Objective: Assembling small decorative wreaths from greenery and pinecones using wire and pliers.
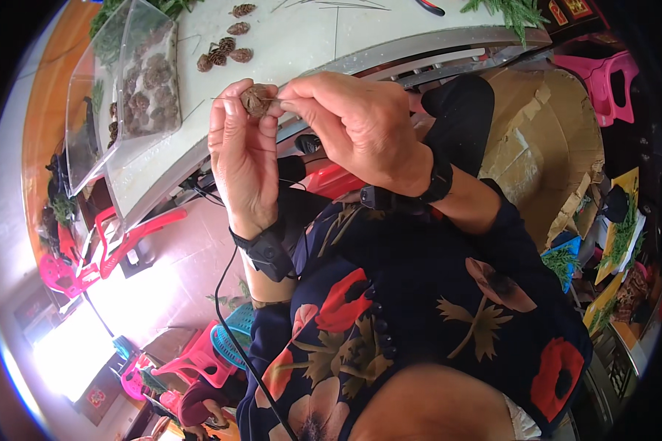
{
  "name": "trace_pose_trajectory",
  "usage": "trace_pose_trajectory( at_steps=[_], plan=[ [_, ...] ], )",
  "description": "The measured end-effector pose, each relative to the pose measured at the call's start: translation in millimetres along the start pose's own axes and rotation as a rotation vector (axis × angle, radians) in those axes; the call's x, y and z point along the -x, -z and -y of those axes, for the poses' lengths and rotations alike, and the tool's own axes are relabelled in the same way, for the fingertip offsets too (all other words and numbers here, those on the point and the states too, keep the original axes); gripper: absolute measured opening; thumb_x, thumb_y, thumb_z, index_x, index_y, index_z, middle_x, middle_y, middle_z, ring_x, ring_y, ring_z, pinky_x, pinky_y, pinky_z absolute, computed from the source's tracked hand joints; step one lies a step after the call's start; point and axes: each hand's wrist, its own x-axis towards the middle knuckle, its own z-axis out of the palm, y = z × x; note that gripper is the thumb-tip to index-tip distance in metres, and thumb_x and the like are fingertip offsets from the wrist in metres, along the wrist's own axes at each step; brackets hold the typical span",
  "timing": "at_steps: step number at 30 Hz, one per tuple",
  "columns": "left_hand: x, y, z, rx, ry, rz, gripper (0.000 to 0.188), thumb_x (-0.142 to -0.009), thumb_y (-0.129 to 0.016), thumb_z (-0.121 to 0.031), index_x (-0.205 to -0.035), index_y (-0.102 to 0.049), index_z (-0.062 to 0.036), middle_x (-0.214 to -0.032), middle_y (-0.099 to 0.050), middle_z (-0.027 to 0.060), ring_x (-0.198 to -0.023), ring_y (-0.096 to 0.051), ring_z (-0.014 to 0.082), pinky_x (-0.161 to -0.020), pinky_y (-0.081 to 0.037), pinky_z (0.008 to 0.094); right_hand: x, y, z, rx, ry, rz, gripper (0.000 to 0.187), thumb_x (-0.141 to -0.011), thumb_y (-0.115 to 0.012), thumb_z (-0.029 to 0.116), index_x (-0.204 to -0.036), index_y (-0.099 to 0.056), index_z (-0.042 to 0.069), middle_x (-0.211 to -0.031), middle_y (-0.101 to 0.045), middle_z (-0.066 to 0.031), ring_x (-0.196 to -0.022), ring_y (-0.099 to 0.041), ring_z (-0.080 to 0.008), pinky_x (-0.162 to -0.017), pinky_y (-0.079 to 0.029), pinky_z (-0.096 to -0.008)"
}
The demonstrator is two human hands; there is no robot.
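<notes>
Two hands, both occupied, upper middle of frame. Left hand (pixel 244 162) grasps a brown pine cone (pixel 255 102) between thumb and fingers; right hand (pixel 357 125) pinches a thin wire (pixel 225 98) at the cone's right side, wire end sticking out past its left. Cone shows over the near edge of the pale desk (pixel 290 48); that edge bends from lower left up to the upper right. Height above desk: can't tell. Loose cones (pixel 241 55) sit just above the left fingertips, so room is tighter there. Clear plastic bin (pixel 123 81) bounds the upper left. Wider stretch of desk surface above the right hand, up to wire lengths (pixel 342 7) at top edge; green sprigs (pixel 507 13) hang over the desk's upper-right end. Cardboard box (pixel 518 158) right of the right forearm.
</notes>
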Motion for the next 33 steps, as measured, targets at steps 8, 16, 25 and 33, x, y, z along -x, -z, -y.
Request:
trace_pose_trajectory(
  at_steps=[8, 16, 25, 33],
  plan=[
    [5, 9, 1, 0.218, 0.072, 0.071, 0.023, -0.099, -0.049, -0.019, -0.114, -0.052, -0.0013, -0.105, -0.057, 0.0152, -0.087, -0.056, 0.0168, -0.077, -0.049, 0.0231, 0, 2, 7, -0.155, -0.073, 0.028, 0.005, -0.084, -0.065, 0.001, -0.089, -0.065, 0.001, -0.077, -0.068, -0.0089, -0.063, -0.066, -0.019, -0.054, -0.049, -0.0246],
    [2, 21, 6, 0.523, 0.193, 0.175, 0.021, -0.099, -0.049, -0.018, -0.112, -0.049, -0.0016, -0.109, -0.052, 0.0158, -0.084, -0.052, 0.0174, -0.074, -0.048, 0.0233, 1, 6, 5, -0.242, -0.1, 0.1, 0.006, -0.084, -0.064, 0.0, -0.089, -0.065, 0.0, -0.079, -0.067, -0.0078, -0.064, -0.062, -0.0109, -0.055, -0.047, -0.0224],
    [4, 16, 8, 0.669, 0.301, 0.087, 0.02, -0.099, -0.049, -0.015, -0.11, -0.052, -0.0001, -0.108, -0.053, 0.0171, -0.075, -0.05, 0.0177, -0.071, -0.048, 0.0228, 8, -3, -10, -0.648, -0.459, 0.106, 0.005, -0.083, -0.067, 0.002, -0.087, -0.067, -0.001, -0.077, -0.067, -0.0026, -0.06, -0.052, -0.0032, -0.053, -0.04, -0.0175],
    [1, 14, 16, 0.588, 0.293, -0.211, 0.021, -0.099, -0.048, -0.015, -0.109, -0.055, 0.0023, -0.1, -0.054, 0.0164, -0.074, -0.048, 0.0183, -0.067, -0.047, 0.0219, 7, 4, -12, -0.36, -0.447, 0.247, 0.006, -0.083, -0.068, 0.004, -0.086, -0.068, -0.001, -0.075, -0.068, -0.0025, -0.062, -0.053, -0.0028, -0.054, -0.042, -0.0184]
  ],
)
